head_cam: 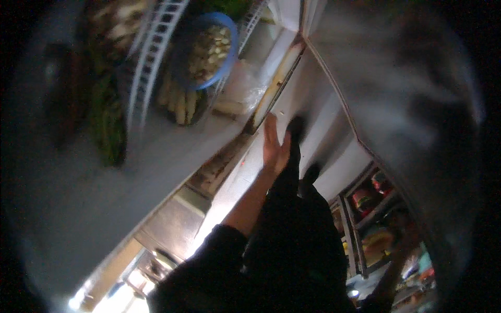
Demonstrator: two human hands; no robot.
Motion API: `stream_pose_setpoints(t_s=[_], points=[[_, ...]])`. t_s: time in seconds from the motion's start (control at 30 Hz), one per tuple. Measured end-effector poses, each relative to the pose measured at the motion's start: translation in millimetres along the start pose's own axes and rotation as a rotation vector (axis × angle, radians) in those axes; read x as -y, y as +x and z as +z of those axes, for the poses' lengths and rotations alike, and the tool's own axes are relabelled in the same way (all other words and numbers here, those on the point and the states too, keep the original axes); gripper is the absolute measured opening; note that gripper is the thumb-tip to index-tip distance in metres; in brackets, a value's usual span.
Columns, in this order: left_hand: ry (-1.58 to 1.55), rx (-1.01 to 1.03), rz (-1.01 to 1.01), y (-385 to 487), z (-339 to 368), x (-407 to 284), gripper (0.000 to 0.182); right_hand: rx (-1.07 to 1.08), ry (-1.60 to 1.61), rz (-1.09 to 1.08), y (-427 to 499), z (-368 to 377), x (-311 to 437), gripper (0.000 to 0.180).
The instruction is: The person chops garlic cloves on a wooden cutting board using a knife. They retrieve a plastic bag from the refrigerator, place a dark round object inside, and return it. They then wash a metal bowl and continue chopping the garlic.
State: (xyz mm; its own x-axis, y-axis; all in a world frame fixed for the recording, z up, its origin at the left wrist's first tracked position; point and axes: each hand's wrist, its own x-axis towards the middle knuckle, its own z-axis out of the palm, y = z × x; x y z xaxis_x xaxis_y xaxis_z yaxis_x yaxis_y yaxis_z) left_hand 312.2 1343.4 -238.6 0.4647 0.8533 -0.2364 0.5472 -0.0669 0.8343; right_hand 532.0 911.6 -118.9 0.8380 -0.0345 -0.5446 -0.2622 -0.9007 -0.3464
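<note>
My left hand (276,150) hangs in front of my dark clothing, above the pale floor (332,172). Its fingers point forward with the thumb apart, and nothing shows in it. At the lower right, what seems to be my right forearm (393,266) reaches into shadow; its hand is too dark to make out. Left of me, a grey counter (86,211) bears a blue bowl (235,43) of small pale pieces (211,51). Pale stick-shaped vegetables (182,103) lie near the bowl, and long green vegetables (107,129) lie farther left.
White openwork plastic edges (145,78) divide the produce. A clear plastic bag (248,88) sits beyond the bowl. My dark shoes (297,127) are on the floor. On the right is a blurred grey surface (411,101), with shelves (356,234) holding red items (364,201) beneath.
</note>
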Motion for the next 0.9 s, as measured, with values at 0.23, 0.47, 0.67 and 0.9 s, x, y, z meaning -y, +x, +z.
stream_pose_setpoints(t_s=[0.23, 0.47, 0.67, 0.9], points=[[0.067, 0.173, -0.118, -255, -115, -49, 0.047, 0.100, -0.042, -0.200, 11, -44, -4, 0.036], [0.137, -0.137, -0.194, -358, -204, -24, 0.030, 0.258, -0.415, -0.874, -47, -39, 86, 0.033], [-0.087, -0.315, -0.206, -372, -227, -8, 0.038, 0.743, -0.164, -0.692, -155, 12, 190, 0.040], [-0.120, -0.439, -0.519, -433, -253, 36, 0.043, 0.923, 0.021, -0.645, -263, 135, 282, 0.051]])
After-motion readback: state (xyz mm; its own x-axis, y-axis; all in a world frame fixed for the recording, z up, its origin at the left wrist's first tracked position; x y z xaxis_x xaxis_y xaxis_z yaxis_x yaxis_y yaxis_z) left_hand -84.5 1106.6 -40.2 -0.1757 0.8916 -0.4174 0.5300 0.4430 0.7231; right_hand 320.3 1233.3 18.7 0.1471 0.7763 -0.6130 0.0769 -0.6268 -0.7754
